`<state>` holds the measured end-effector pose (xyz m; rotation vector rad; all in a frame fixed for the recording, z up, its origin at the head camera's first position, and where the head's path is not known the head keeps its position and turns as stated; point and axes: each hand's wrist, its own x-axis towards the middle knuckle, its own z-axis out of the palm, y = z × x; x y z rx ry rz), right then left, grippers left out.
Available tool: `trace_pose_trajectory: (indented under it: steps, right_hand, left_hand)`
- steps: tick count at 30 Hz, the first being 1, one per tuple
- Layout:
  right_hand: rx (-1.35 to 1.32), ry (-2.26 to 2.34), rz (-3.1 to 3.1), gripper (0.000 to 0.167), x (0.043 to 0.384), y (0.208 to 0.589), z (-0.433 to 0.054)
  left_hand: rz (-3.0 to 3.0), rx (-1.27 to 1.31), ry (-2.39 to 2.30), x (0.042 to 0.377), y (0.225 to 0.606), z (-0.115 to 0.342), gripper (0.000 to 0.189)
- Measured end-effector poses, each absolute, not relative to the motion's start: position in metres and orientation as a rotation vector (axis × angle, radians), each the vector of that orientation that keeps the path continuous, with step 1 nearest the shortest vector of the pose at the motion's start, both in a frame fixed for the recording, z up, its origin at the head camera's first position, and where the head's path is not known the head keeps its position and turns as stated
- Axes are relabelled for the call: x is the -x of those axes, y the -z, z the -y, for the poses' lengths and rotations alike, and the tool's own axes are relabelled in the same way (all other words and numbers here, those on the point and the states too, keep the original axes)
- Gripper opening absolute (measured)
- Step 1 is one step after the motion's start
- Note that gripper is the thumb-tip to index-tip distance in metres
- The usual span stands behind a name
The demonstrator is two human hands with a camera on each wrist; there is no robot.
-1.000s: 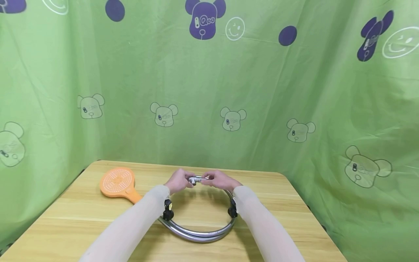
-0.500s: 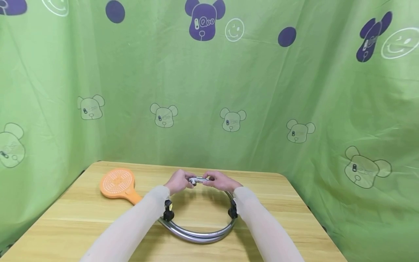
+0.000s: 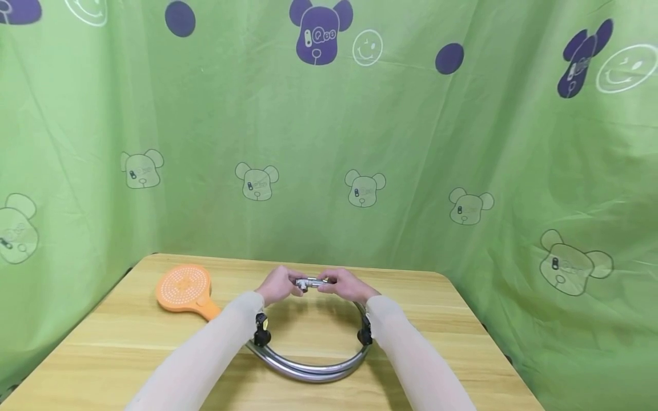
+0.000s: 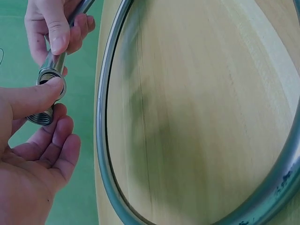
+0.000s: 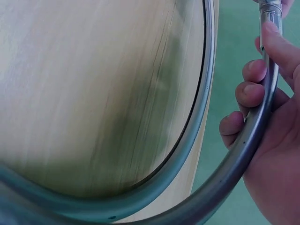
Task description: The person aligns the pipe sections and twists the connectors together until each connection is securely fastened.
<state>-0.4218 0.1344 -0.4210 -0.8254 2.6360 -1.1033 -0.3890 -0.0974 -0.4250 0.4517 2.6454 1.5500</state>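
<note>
In the head view my left hand (image 3: 278, 284) pinches a small chrome fitting (image 3: 302, 283) over the far part of the table. The left wrist view shows threaded openings in this fitting (image 4: 43, 116), with the thumb laid across it. My right hand (image 3: 346, 284) faces it from the other side and holds the end of a shiny metal shower hose (image 3: 313, 374). In the right wrist view that thumb presses on the metal connector (image 5: 271, 16), and the fingers curl round the hose. Connector and fitting meet in line; how far they engage, I cannot tell. The hose hangs in a loop below.
An orange shower head (image 3: 183, 285) lies on the left of the wooden table (image 3: 432, 319), its handle end hidden by my left sleeve. Green printed curtains (image 3: 308, 228) surround the table. Black wrist cameras (image 3: 263, 331) sit under my wrists.
My right fingers have shifted slightly right along the connector, so a little more metal shows between the hands. The left hand, hose and shower head stay nearly the same.
</note>
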Motion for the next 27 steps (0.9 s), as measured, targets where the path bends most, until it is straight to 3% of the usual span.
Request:
trace_pose_trajectory:
  steps: [6, 27]
  right_hand:
    - [0.782, 1.103, -2.635, 0.029, 0.4215, 0.4196, -0.1339]
    - [0.786, 1.130, -2.619, 0.018, 0.4222, 0.4198, -0.1347]
  left_hand:
    - [-2.655, -0.460, -1.532, 0.3909, 0.4245, 0.0979, 0.046]
    - [-2.620, -0.440, -1.575, 0.3901, 0.4263, 0.0968, 0.048]
